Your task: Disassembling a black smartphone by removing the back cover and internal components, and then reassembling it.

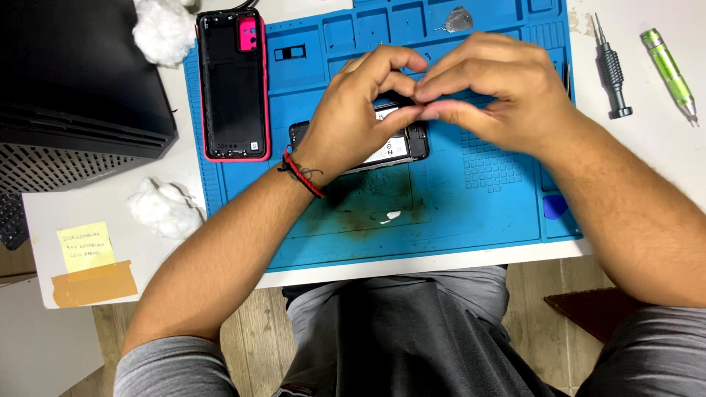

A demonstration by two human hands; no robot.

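With both hands meeting over the phone [401,147] on the mat [471,213], I pinch something too small to identify. Left hand [353,110] and right hand [493,92] press fingertips together, steadying each other; the back cover [232,88] lies aside.

A blue silicone work mat [478,213] covers the white table [647,147]. At the mat's ten o'clock lies a phone back cover [232,84], black inside with a pink rim. Cotton wads sit at eleven o'clock [163,29] and nine o'clock [162,208]. A black box [73,81] fills the upper left corner. At two o'clock rest a dark screwdriver [612,73] and a green one [668,66]. A grey pick [460,20] lies at twelve o'clock, a blue pick [554,206] at four. A yellow sticky note [85,246] and brown tape [94,284] mark eight o'clock.
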